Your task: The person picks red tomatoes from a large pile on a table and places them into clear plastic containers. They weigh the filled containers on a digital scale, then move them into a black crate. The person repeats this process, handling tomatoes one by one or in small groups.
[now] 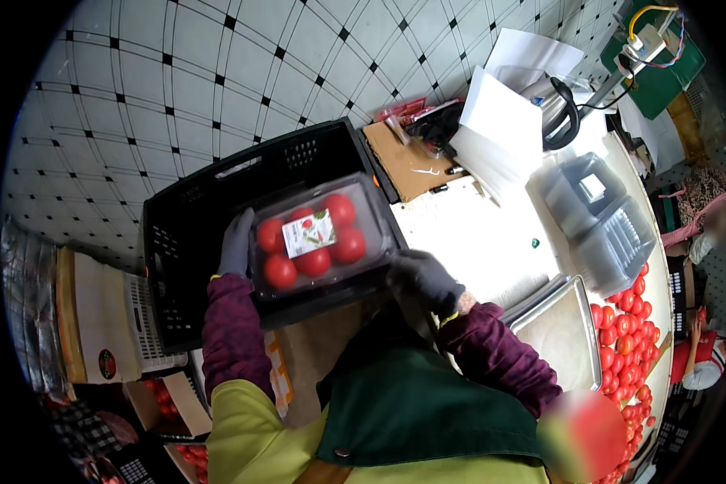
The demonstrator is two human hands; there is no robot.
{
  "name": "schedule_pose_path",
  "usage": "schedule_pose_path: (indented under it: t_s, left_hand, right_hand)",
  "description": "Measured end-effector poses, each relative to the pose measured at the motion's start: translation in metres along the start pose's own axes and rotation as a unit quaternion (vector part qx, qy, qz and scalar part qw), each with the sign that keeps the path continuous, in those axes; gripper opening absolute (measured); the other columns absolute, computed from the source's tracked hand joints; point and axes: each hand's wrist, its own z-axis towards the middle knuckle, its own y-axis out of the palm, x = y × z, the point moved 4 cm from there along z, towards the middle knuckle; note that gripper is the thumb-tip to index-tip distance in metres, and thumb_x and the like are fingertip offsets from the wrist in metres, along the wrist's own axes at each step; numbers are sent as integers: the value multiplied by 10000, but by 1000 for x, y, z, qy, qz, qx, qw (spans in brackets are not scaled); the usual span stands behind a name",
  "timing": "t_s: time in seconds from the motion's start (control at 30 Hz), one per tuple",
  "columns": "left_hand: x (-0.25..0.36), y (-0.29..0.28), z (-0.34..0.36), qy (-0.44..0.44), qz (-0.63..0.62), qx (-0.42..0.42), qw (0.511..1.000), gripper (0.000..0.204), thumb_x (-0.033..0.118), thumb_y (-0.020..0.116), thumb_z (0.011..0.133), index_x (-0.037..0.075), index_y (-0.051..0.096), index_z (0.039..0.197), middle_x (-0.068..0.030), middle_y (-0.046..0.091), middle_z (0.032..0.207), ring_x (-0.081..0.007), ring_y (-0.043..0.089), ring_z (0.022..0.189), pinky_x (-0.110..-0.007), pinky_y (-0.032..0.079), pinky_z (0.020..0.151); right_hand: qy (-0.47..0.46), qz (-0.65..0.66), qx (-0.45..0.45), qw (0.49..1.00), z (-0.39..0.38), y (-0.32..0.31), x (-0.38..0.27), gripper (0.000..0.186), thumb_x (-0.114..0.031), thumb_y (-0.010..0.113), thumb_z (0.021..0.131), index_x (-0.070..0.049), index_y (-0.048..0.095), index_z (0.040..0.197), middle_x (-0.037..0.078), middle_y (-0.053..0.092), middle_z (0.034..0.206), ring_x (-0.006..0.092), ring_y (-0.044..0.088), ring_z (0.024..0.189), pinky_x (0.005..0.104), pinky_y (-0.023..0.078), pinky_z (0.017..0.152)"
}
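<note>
A clear plastic container of tomatoes, several red ones under a lid with a printed white label, is tilted over the near part of a black crate. My left hand, in a grey glove, grips the container's left side, its thumb side partly hidden. Close to the container's lower right corner is my right hand, also gloved in grey. Motion smears its fingers, and I cannot tell whether they touch the container or the crate's rim.
To the right, a white table bears a metal tray, stacked clear containers and many loose tomatoes. Cardboard, white papers and a metal kettle stand behind. Boxes of tomatoes are at lower left. Another person is far right.
</note>
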Motion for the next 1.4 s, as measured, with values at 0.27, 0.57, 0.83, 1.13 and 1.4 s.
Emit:
schedule_pose_path:
  t_s: [0.27,0.57,0.83,1.13,1.4]
  left_hand:
    - [-194,-27,60,-147,311,-75,936,720,532,706,736,5,547,1199,-189,598,1173,-300,570,1101,-381,468,895]
    - [52,233,33,374,396,-175,820,409,237,612,838,57,552,1200,-183,592,1109,-350,559,1041,-417,456,873]
    - [144,497,-16,518,471,-277,658,338,243,602,846,76,605,1140,-148,620,1070,-325,579,995,-418,469,871]
    - [91,554,6,486,600,-233,591,200,263,612,798,130,642,944,-124,653,957,-325,625,920,-471,498,761]
    - [159,498,-7,316,126,-445,828,222,140,527,868,-30,576,1002,-83,585,953,-186,521,876,-319,417,811]
  right_hand:
    - [-94,-410,61,905,-59,-91,-53,316,-183,605,906,-26,586,1180,150,663,976,215,648,844,325,505,777]
    - [238,-695,523,433,-262,-390,-97,288,-332,634,815,-64,713,885,191,672,946,351,662,799,441,520,736]
    - [92,-720,463,508,-235,-369,-92,181,-233,617,781,-84,714,819,165,671,802,343,661,765,432,520,690]
    - [66,-653,539,528,-251,-393,-95,157,-127,539,776,-26,653,813,205,645,798,398,623,766,484,490,681]
    - [-108,-685,544,472,-350,-186,-77,71,-92,561,770,-77,572,839,97,567,748,308,574,728,406,473,639]
